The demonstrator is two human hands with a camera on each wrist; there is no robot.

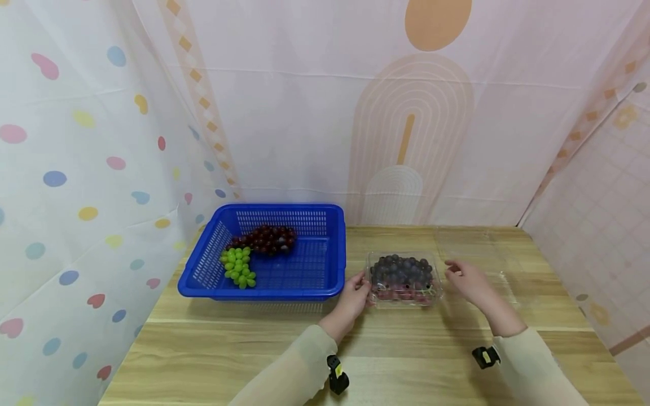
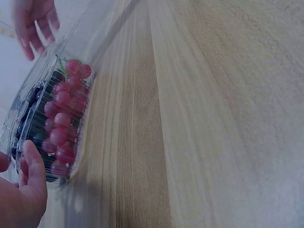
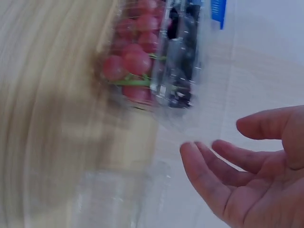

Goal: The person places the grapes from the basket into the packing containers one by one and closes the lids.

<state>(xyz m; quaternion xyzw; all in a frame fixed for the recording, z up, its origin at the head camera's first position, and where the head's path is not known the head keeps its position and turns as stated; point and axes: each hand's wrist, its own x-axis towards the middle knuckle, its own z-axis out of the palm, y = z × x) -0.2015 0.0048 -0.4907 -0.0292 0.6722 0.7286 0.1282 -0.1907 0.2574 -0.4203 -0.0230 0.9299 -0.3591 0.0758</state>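
Observation:
A clear plastic box [image 1: 404,304] stands on the table with its lid down. Dark grapes [image 1: 401,270] fill its back part, and red grapes [image 2: 62,118] show through the front wall. At the box's left end, my left hand [image 1: 354,298] pinches the rim between thumb and fingers. My right hand [image 1: 469,283] hovers just off the right end, fingers loosely bent and holding nothing; the right wrist view shows a gap between its fingertips and the box.
Left of the box is a blue basket [image 1: 336,254] containing a dark red grape bunch [image 1: 269,239] and a green grape bunch [image 1: 238,267]. Clear plastic containers [image 1: 464,239] lie at the table's back right. Curtains hang behind and at both sides.

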